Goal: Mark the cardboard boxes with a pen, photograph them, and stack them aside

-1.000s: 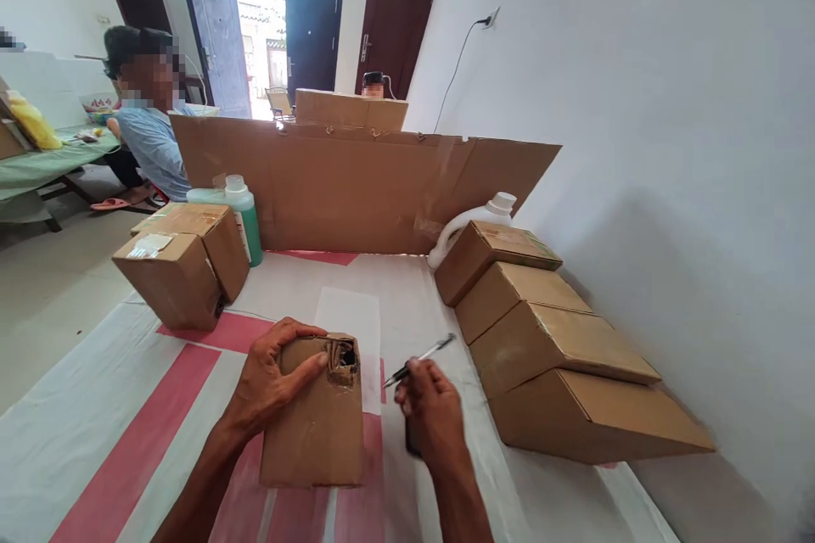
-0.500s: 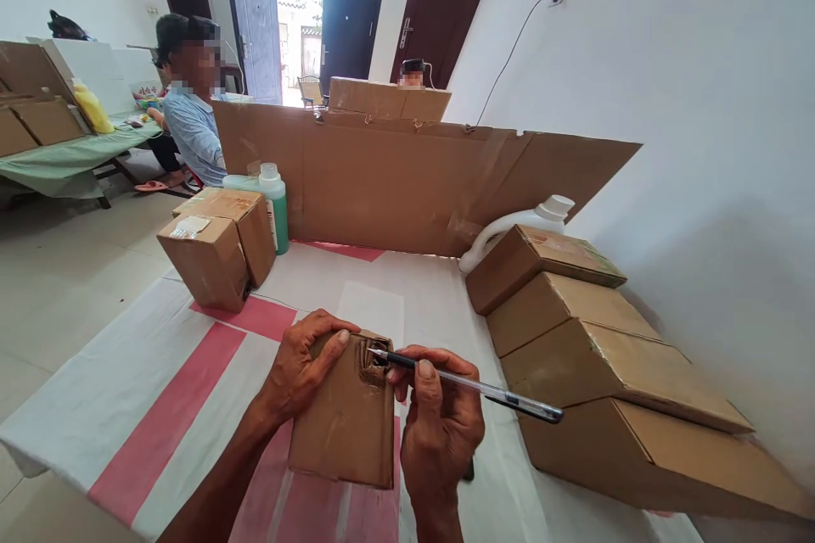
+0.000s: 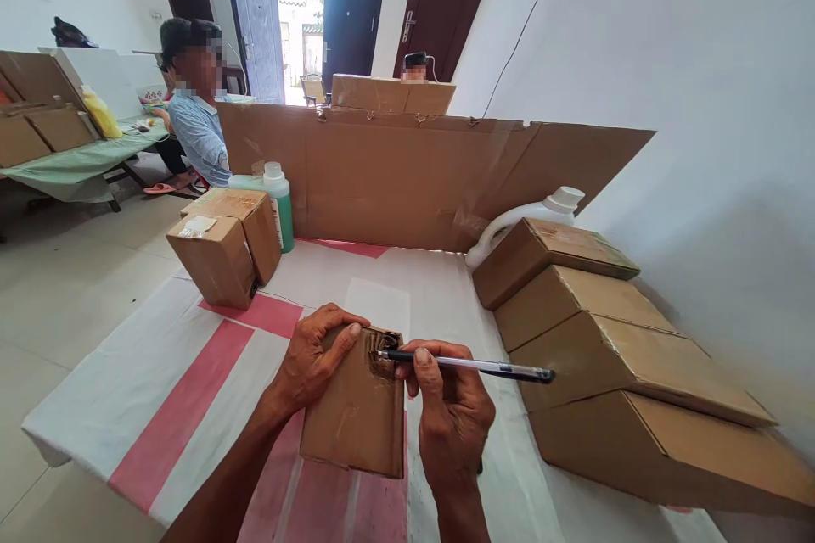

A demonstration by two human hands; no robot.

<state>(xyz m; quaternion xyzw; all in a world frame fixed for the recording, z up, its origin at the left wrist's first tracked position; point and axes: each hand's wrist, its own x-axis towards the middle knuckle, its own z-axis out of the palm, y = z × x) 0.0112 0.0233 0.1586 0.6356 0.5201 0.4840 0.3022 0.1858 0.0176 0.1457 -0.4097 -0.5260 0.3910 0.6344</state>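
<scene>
A small brown cardboard box (image 3: pixel 353 424) is tilted above the table in front of me. My left hand (image 3: pixel 318 356) grips its upper left side, thumb on the front face and fingers behind the top edge. Near the box's upper right corner is a dark, torn patch (image 3: pixel 382 366) with ragged layers. Between thumb and fingers, my right hand (image 3: pixel 449 411) holds a clear gel pen (image 3: pixel 474 364) with a black grip. Its tip points left and lies over the torn patch; whether it touches cannot be made out.
Stacked cardboard boxes (image 3: pixel 611 356) line the right side, before a white jug (image 3: pixel 564 202). Two boxes (image 3: pixel 213 259) and a green bottle (image 3: pixel 283 212) stand at left. A cardboard panel (image 3: pixel 382 178) closes the back. Beyond it sit a person in a blue shirt (image 3: pixel 197 136) and another person.
The pen has swung to lie nearly level, its rear end higher than before. My right hand has turned slightly with it. The whole view has shifted a little.
</scene>
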